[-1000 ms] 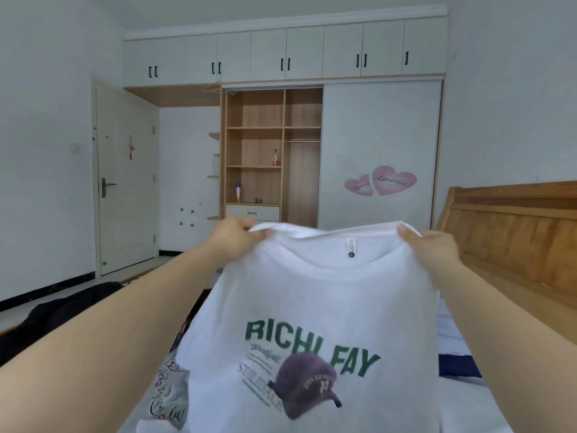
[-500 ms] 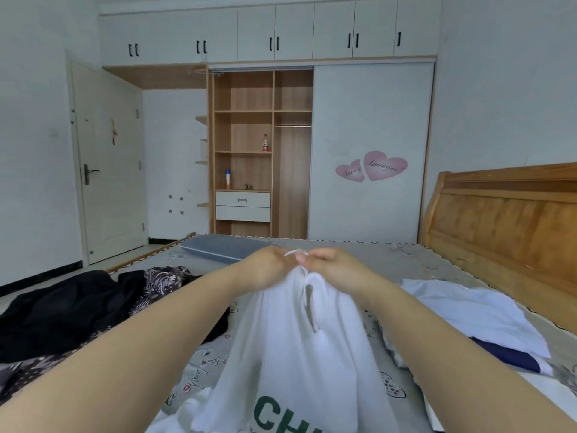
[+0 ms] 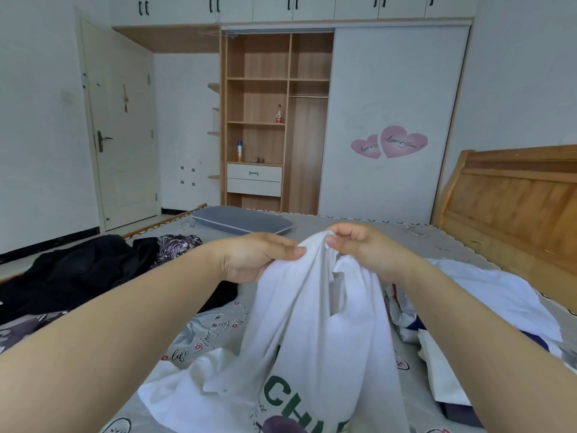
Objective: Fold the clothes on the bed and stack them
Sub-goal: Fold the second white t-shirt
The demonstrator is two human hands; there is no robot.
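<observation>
Your left hand (image 3: 253, 260) & right hand (image 3: 365, 248) pinch the shirt (image 3: 315, 342) top together; it hangs straight down toward you, hem on the bed (image 3: 359, 223).

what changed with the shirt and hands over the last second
The two hands came together: the left hand and right hand, which had held the white t-shirt spread wide by its shoulders, now pinch its top edge side by side, so it hangs folded lengthwise and lower over the bed. Neither grip let go. The dark clothes and white garment lie unmoved.
</observation>
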